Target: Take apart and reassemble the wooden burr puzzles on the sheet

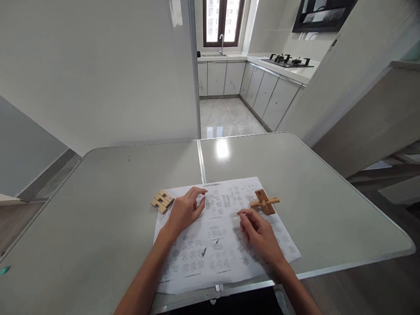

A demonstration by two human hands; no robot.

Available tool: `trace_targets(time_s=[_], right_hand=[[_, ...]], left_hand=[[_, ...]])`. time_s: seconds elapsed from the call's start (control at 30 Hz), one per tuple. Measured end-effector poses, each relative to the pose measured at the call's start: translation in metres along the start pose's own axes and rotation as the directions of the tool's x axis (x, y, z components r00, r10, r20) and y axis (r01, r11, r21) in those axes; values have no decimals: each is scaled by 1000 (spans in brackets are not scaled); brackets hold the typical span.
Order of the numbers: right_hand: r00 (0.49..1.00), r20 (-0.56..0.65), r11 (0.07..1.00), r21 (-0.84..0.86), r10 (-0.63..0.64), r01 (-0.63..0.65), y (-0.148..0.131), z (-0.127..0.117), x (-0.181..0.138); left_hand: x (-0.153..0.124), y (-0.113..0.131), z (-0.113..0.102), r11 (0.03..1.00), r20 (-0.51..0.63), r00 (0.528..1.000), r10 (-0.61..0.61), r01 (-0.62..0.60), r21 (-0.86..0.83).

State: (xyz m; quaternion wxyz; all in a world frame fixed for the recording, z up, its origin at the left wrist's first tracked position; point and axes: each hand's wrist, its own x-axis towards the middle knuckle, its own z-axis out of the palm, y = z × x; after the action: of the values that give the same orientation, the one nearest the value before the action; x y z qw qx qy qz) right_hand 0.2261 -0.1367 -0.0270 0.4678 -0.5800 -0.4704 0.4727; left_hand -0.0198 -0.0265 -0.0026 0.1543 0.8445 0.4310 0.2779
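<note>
A printed paper sheet (226, 236) with rows of small line diagrams lies flat on the table, its edges slightly wrinkled. My left hand (188, 205) hovers over or rests on its upper left part, thumb and fingers apart, with nothing visible between them. Just left of that hand, several light wooden notched blocks (162, 201) sit side by side at the sheet's corner. Over the right half of the sheet is my right hand (259, 232), fingers loosely bent and no object visible in them. Beyond its knuckles, interlocked wooden puzzle pieces (265, 202) form a cross shape, one marked with a dark character.
The grey-green folding table (98, 227) has a metal centre seam and a latch (218, 288) at the near edge. A small green object (5, 270) lies at the far left. Behind the table stand a white wall panel (98, 74) and a kitchen with a gas hob (288, 61).
</note>
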Motion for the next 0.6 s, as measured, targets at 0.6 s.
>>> trace_targets(time_s=[0.6], right_hand=[[961, 242, 422, 864, 131, -275, 6, -37, 14]], left_hand=[[-3, -9, 16, 999, 14, 998, -54, 54, -5]])
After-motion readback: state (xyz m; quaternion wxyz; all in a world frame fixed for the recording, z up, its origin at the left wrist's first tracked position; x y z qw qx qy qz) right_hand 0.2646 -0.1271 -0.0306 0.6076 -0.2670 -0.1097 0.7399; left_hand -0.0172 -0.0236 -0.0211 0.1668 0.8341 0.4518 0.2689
